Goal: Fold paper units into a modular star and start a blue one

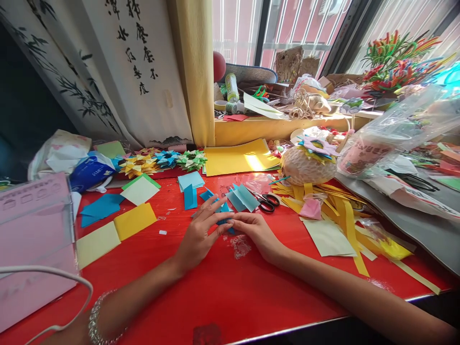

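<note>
Both hands meet over the red table, with a small piece of folded blue paper (225, 209) between them. My left hand (201, 230) has its fingers closed on the paper from the left. From the right, my right hand (253, 230) pinches its lower edge between thumb and fingers. The fingers hide much of the fold. Just beyond lie folded light-blue papers (243, 197), a folded blue strip (190, 196) and a stack of light-blue squares (190, 180). Black-handled scissors (269, 202) rest beside the light-blue papers.
Finished paper stars (166, 160) line the back, beside yellow sheets (239, 158). Blue, green and yellow squares (134, 220) lie left, near a pink folder (36, 239) and white cable (53, 270). On the right are yellow strips (350, 230), a foam-netted object (307, 165) and a bagged cup (370, 153).
</note>
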The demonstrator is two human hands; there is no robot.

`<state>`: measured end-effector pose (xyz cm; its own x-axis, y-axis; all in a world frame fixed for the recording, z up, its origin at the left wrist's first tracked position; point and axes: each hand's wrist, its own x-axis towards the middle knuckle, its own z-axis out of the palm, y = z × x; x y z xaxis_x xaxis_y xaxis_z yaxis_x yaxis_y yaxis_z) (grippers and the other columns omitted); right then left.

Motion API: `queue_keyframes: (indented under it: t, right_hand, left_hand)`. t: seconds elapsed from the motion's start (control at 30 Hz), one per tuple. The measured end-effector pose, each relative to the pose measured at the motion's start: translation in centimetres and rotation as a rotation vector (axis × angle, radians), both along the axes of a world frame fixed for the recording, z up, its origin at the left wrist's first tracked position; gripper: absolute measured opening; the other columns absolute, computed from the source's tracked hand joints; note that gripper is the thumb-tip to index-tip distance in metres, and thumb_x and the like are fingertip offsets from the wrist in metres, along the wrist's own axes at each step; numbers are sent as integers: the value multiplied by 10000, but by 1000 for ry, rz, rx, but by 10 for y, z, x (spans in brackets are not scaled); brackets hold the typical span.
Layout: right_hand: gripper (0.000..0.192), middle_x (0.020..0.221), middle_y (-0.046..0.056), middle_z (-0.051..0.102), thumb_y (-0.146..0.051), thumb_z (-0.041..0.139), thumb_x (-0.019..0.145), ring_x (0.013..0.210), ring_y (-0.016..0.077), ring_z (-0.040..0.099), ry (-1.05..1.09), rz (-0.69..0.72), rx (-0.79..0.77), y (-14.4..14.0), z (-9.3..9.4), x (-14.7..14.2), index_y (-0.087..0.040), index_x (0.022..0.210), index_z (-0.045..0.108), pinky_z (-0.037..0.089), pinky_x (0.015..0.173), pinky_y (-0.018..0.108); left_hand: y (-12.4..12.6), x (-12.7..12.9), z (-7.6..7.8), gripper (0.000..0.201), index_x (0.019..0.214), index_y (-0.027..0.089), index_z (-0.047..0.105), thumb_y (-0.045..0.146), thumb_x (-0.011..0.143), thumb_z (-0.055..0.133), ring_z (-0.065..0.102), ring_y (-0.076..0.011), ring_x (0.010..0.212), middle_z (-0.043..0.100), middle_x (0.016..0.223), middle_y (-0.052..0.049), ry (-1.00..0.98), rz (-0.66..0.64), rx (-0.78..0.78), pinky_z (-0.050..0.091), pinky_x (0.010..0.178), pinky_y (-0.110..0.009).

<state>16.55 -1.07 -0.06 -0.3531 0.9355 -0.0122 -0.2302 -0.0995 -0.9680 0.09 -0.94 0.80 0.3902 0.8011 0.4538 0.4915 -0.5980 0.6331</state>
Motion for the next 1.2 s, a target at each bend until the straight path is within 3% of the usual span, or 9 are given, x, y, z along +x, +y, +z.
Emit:
queue_keyframes:
  t: [0.23,0.33,0.47,0.77,0.9,1.03,1.2]
  right_hand:
    - [234,848,60,662,-347,622,729,785,160,596,36,-7,-9,-4,1,0,-148,833,691,455,769,302]
    - [210,839,61,667,-334,621,731,794,163,594,27,1,-2,-2,1,1,-154,808,698,453,769,307]
    - [206,834,74,664,-311,603,746,832,183,587,72,35,-21,-2,3,1,-137,800,700,467,774,333]
    - [271,950,56,641,-327,576,748,828,160,589,-9,110,-13,-3,7,-1,-175,950,674,477,787,329]
    - [305,888,47,631,-340,565,758,681,121,605,-122,56,45,-2,7,-2,-157,994,630,496,722,299]
    - [241,836,26,592,-356,564,770,627,111,606,-141,-18,176,0,1,0,-162,912,557,505,593,250]
    - [288,681,9,599,-399,534,788,557,115,598,-235,123,147,2,-6,1,-162,953,533,491,518,228]
  left_hand:
    - [-1,-1,-1,269,1091,295,571,269,842,473,249,-205,1294,413,1344,18,8,-14,46,255,1046,-406]
    - [-1,0,0,258,1078,289,574,256,836,488,301,-192,1258,474,1293,11,-13,-6,55,278,1031,-372]
    - [-2,0,1,263,1086,279,565,271,834,493,429,-179,1148,591,1127,-9,-63,-9,-42,343,968,-318]
    - [-3,0,4,230,1021,256,592,321,835,472,572,-169,923,628,1022,-5,-159,45,-261,424,800,-245]
    - [3,0,0,217,931,220,612,364,801,515,570,-178,912,638,959,-19,-253,117,-340,429,795,-250]
    - [7,0,-3,233,870,181,615,380,766,551,561,-145,723,620,772,-12,-357,95,-440,447,682,-243]
    - [9,0,-3,180,794,177,626,343,755,570,482,-89,632,542,782,3,-379,27,-449,404,559,-199]
